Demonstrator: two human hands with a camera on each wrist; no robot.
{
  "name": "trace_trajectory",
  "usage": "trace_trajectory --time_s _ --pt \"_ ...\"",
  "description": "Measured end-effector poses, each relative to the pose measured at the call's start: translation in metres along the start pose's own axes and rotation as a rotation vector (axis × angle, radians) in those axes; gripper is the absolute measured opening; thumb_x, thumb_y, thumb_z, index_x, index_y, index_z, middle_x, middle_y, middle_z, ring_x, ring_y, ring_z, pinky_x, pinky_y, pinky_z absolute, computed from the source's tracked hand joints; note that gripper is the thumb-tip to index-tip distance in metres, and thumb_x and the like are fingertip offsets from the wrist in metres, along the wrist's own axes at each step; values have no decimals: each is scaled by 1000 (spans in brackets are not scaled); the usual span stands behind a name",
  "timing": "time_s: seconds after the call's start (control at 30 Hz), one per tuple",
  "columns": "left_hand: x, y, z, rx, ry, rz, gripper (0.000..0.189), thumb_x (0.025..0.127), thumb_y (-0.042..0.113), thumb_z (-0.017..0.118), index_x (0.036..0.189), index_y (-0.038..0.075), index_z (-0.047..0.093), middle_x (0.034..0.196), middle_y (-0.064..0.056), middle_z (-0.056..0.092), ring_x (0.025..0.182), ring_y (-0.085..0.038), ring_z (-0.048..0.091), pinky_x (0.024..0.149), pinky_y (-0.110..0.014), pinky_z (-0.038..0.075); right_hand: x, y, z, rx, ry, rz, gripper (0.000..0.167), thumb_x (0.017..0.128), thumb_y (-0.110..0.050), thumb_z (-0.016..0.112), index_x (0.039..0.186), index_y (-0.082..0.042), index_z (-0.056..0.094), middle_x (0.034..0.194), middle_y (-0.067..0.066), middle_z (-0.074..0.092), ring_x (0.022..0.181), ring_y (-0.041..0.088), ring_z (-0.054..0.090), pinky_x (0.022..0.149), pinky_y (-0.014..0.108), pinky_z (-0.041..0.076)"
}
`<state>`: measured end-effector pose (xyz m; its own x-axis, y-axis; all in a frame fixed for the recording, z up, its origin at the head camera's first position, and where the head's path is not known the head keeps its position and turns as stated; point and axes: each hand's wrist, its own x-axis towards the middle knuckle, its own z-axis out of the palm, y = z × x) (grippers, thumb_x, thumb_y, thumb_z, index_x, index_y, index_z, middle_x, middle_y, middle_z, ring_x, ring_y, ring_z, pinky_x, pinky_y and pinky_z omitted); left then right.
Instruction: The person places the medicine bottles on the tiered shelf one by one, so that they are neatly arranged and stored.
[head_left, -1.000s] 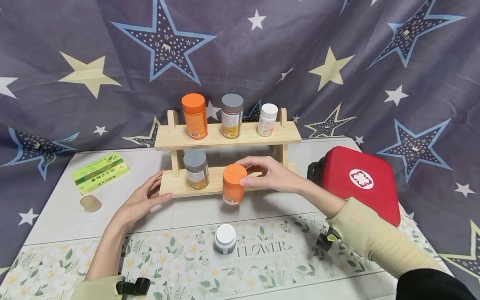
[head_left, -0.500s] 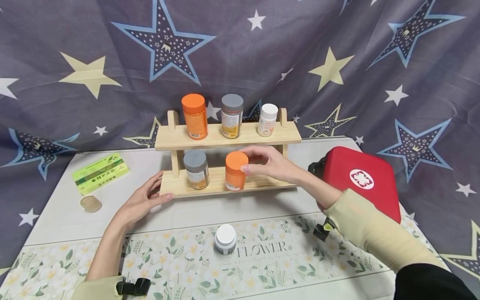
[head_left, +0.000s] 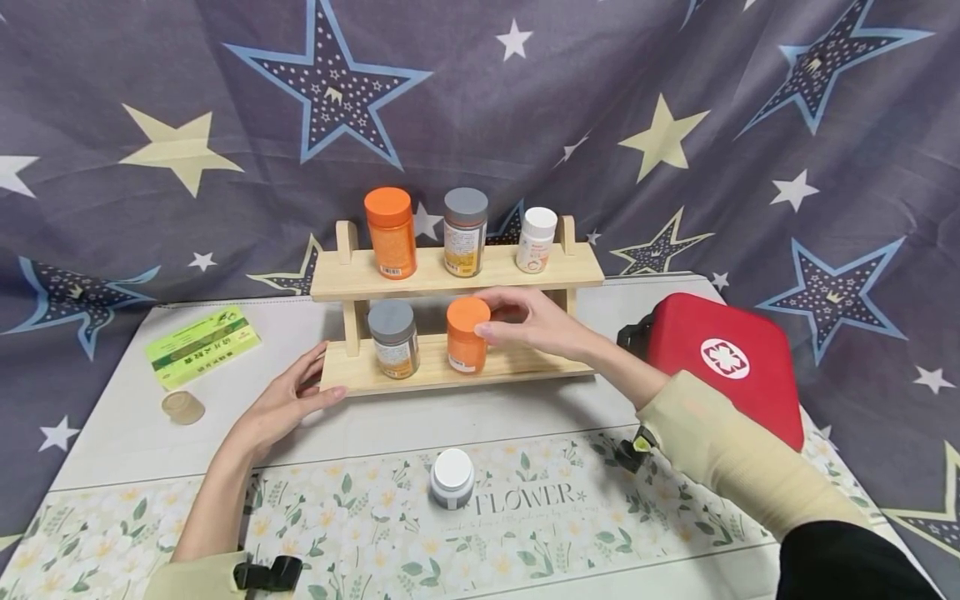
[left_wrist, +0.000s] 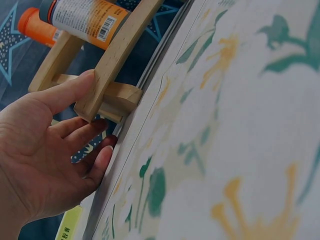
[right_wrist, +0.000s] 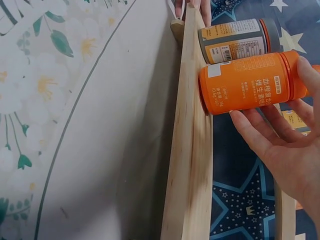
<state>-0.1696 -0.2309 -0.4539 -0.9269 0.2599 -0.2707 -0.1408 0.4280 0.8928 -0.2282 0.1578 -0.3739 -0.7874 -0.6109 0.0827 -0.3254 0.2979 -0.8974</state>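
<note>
My right hand holds an orange supplement bottle near its cap, thumb on one side and fingers on the other. The bottle stands on the lower board of a two-tier wooden shelf; its base meets the wood in the right wrist view. Just left of it is a grey-capped bottle. At the shelf's left end, my left hand grips the lower board, the thumb on the wood and the fingers round the end. An orange bottle, a grey-capped jar and a small white bottle line the upper board.
A white-capped bottle stands on the floral table mat in front. On the left lie a green box and a small wooden piece. A red first-aid case sits right of the shelf, before a star-patterned curtain.
My right hand has carried the orange bottle back and up from in front of the shelf onto the lower board, then slightly left. My left hand has stayed in place.
</note>
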Motion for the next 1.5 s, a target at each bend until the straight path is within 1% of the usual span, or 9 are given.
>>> trace_trajectory --time_s 0.13,0.43,0.67,0.8,0.9,0.97,1.13,1.33,1.5 --pt "-1 0 0 -4 1 2 102 98 38 71 167 16 -1 172 -23 15 153 -53 26 125 -65 27 1 2 0 15 5 12 42 97 -20 72 138 -19 65 124 5 71 111 32 68 95 36 62" --pt "-2 -1 -1 0 5 1 102 98 38 71 167 17 -1 172 -23 14 153 -53 26 124 -66 27 3 3 1 24 17 23 41 97 -19 72 137 -17 65 123 7 71 108 26 69 92 37 63" --pt "-1 -1 -2 5 10 5 102 97 39 71 167 17 0 172 -22 17 154 -51 26 125 -64 26 2 4 1 3 32 8 42 96 -19 72 137 -16 66 123 5 72 113 27 69 100 32 58" --pt "-2 0 -2 6 11 8 102 98 38 71 167 16 -1 172 -23 16 154 -51 25 125 -64 26 0 4 2 16 39 8 43 96 -19 72 138 -17 65 125 5 72 117 30 67 103 33 57" --pt "-2 0 -3 4 11 7 102 98 38 71 167 16 0 172 -23 16 154 -51 25 126 -64 25 -5 4 2 21 54 19 45 96 -19 72 140 -15 63 128 7 71 119 28 67 105 32 56" --pt "-2 0 -2 8 10 9 102 98 38 71 167 16 0 172 -23 17 154 -50 25 126 -64 25 -10 5 2 39 63 28 46 96 -17 71 142 -14 61 130 8 69 119 26 67 104 35 57" --pt "-1 -1 -2 9 5 22 101 98 37 71 168 16 0 171 -23 19 154 -50 26 126 -63 26 -24 7 5 15 111 41 48 96 -16 72 142 -11 60 134 10 68 120 27 68 103 44 59" --pt "1 0 -1 3 0 30 99 99 33 70 167 17 0 171 -24 18 154 -51 26 125 -64 27 -39 11 11 25 168 60 45 95 -14 73 138 -8 61 132 16 67 118 32 68 94 38 63" --pt "1 -1 0 3 0 21 99 99 33 70 167 17 0 171 -24 19 154 -51 26 125 -64 27 -50 16 23 28 189 50 38 94 -9 73 130 0 63 124 25 67 110 28 69 97 40 61"
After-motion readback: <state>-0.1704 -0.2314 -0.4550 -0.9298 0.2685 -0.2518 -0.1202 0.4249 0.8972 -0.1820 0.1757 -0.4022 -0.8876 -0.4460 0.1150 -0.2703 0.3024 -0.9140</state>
